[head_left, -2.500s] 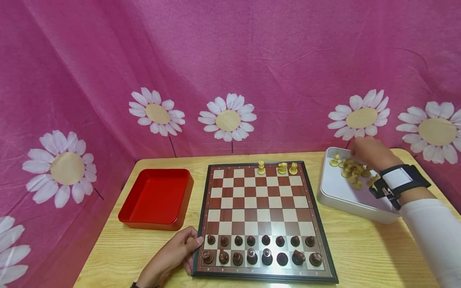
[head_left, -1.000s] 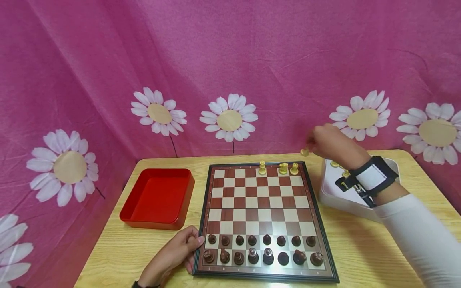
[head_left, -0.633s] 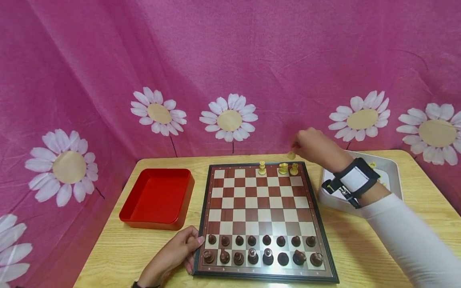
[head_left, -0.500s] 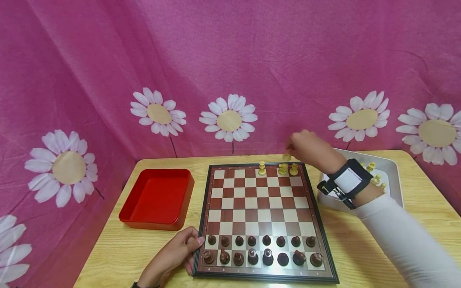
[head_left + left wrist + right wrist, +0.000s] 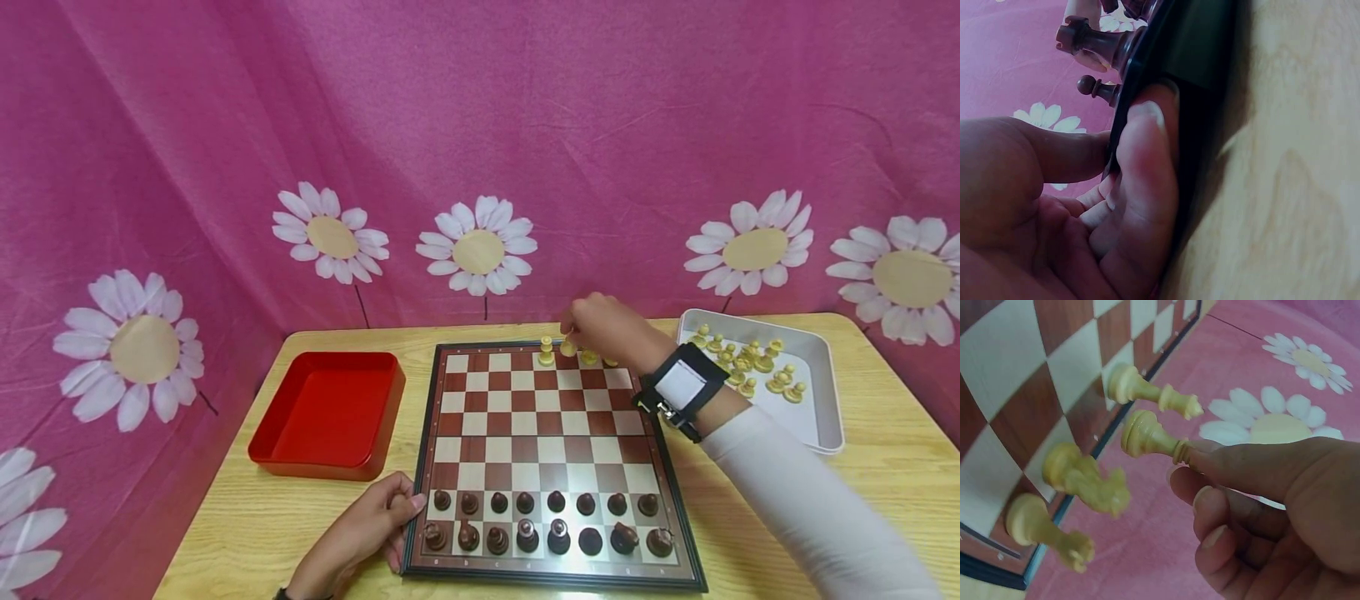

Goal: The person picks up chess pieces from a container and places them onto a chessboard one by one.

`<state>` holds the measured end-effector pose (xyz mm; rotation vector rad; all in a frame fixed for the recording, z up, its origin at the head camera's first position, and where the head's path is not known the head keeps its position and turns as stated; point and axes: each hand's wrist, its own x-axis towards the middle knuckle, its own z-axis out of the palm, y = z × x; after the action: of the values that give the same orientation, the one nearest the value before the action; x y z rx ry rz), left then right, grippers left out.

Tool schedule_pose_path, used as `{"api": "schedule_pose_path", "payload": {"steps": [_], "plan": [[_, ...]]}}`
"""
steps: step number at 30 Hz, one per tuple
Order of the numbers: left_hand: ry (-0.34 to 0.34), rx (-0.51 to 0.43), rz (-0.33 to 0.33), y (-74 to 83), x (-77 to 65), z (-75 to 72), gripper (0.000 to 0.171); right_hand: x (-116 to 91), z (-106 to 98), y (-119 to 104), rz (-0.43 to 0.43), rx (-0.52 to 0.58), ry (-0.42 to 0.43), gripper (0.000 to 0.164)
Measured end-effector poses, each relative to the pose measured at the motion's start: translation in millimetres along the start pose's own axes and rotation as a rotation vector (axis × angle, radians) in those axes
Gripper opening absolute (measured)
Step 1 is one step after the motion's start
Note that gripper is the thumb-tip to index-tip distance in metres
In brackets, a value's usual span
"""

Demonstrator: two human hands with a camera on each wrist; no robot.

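Observation:
My right hand (image 5: 611,329) pinches a pale yellow chess piece (image 5: 1144,434) by its upper end, the tip hidden by thumb and finger. Its base is close over the far row of the chessboard (image 5: 525,425), between a yellow crowned piece (image 5: 1154,394) and a yellow knight (image 5: 1085,478). A yellow rook (image 5: 1047,531) stands at the corner past the knight. My left hand (image 5: 367,521) grips the board's near left edge, thumb on top and fingers curled below, as the left wrist view shows. Two rows of dark brown pieces (image 5: 527,533) stand along the near side.
On the right, a white tray (image 5: 828,392) holds several yellow chess pieces (image 5: 742,358); my right forearm passes in front of it. A red tray (image 5: 326,408) stands left of the board. Behind the wooden table (image 5: 217,517) hangs a pink flowered cloth (image 5: 600,125).
My right hand has taken a yellow piece from the white tray and carried it left and down to the board's far row. The left hand has stayed on the board's edge.

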<state>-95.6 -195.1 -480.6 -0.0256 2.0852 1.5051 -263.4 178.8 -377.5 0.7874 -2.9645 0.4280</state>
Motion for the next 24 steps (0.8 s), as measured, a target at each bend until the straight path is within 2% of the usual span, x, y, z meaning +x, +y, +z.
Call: {"api": "schedule_pose_path", "payload": {"steps": [13, 24], "plan": [[-0.005, -0.004, 0.013, -2.1, 1.4, -0.1, 0.025, 7, 17, 5, 0.029, 0.021, -0.057, 0.012], [-0.009, -0.011, 0.011, -2.7, 1.3, -0.7, 0.026, 9, 24, 8, 0.005, 0.027, -0.050, 0.009]]}}
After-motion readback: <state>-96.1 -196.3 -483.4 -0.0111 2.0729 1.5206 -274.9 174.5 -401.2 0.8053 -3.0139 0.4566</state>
